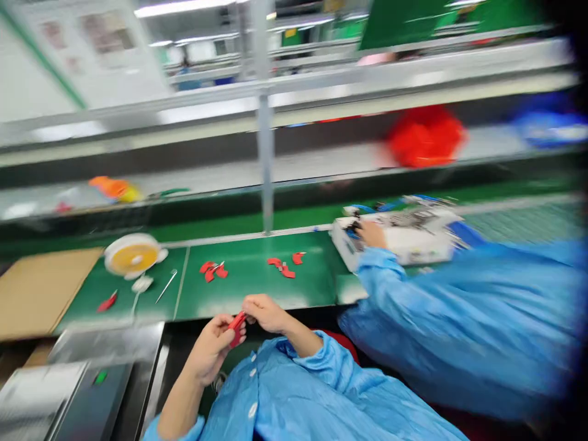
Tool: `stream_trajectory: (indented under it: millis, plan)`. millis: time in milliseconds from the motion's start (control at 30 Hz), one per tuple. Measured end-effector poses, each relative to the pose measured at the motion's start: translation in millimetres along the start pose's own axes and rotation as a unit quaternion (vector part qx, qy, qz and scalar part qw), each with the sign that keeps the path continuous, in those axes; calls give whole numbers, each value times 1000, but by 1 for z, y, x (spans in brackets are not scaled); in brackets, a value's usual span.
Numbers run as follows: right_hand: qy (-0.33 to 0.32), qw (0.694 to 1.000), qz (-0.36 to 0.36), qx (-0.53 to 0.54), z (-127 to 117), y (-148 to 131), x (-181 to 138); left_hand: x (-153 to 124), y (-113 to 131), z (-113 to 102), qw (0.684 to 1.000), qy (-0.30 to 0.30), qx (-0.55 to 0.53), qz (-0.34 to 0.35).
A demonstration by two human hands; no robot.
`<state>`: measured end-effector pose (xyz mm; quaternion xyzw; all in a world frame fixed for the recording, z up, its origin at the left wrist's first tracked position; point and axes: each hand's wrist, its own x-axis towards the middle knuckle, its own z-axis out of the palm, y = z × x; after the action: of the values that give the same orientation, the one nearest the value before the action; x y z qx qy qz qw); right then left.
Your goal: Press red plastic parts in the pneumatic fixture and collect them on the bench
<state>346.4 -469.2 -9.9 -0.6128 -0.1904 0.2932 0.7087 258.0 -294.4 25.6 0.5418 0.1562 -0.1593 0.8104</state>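
A small curved red plastic piece (237,324) is in my left hand (212,348), closed round its lower part in front of the green bench edge. My right hand (267,313) pinches the upper end of the same piece; its fingertips hide that end. Beyond my hands on the bench lie two loose groups of similar red pieces, a left group (214,269) and a right group (282,267). Some show a thin metallic tip. Another red piece (107,302) lies farther left, beside a thin metal tool (166,286).
A white round dispenser with a yellow top (134,256) and a cardboard sheet (43,288) are at the left. On the right, a co-worker's hand (373,234) touches a white fixture (404,242) with blue tubes. A blurred red bin (427,138) sits on the shelf.
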Motion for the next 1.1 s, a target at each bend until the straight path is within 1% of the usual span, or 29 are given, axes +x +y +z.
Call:
stream_trajectory:
  millis: [67, 133, 200, 267, 300, 367, 433, 467, 567, 633, 700, 767, 833, 867, 900, 1000, 1100]
  plan:
    - [-65, 998, 14, -7, 11, 2, 9, -18, -6, -3, 998, 29, -55, 2]
    - [-137, 990, 25, -16, 25, 4, 25, -35, -11, -12, 991, 76, -103, 31]
    - [-203, 978, 46, -10, 49, 9, 44, -55, -20, -27, 980, 127, -136, 76]
    - [-246, 965, 87, 11, 81, 16, 60, -79, -32, -43, 961, 192, -151, 128]
    - [-253, 960, 115, 24, 98, 20, 65, -91, -41, -50, 949, 232, -150, 154]
    - [-242, 952, 179, 46, 128, 28, 71, -112, -60, -60, 916, 323, -136, 194]
    - [-224, 946, 232, 43, 152, 36, 73, -129, -83, -68, 881, 406, -127, 206]
    - [-220, 943, 249, 31, 160, 41, 74, -136, -96, -72, 866, 435, -137, 204]
    - [-231, 931, 281, -17, 181, 60, 77, -157, -140, -90, 822, 496, -206, 192]
    - [-240, 919, 310, -48, 193, 73, 78, -176, -174, -106, 781, 552, -226, 183]
    - [-249, 904, 340, -73, 205, 82, 76, -201, -207, -122, 728, 637, -205, 147]
    - [-251, 894, 359, -94, 218, 85, 72, -230, -237, -140, 662, 728, -162, 79]
    - [-248, 890, 367, -109, 233, 86, 68, -261, -264, -160, 600, 790, -122, 15]
    - [-247, 889, 369, -115, 241, 85, 67, -277, -275, -172, 578, 809, -107, -5]
    - [-246, 888, 369, -120, 249, 85, 67, -292, -284, -186, 563, 820, -98, -17]
    - [-245, 886, 370, -138, 275, 87, 69, -333, -305, -231, 534, 841, -63, -52]
    - [-243, 882, 372, -155, 295, 92, 70, -369, -315, -282, 519, 849, -12, -96]
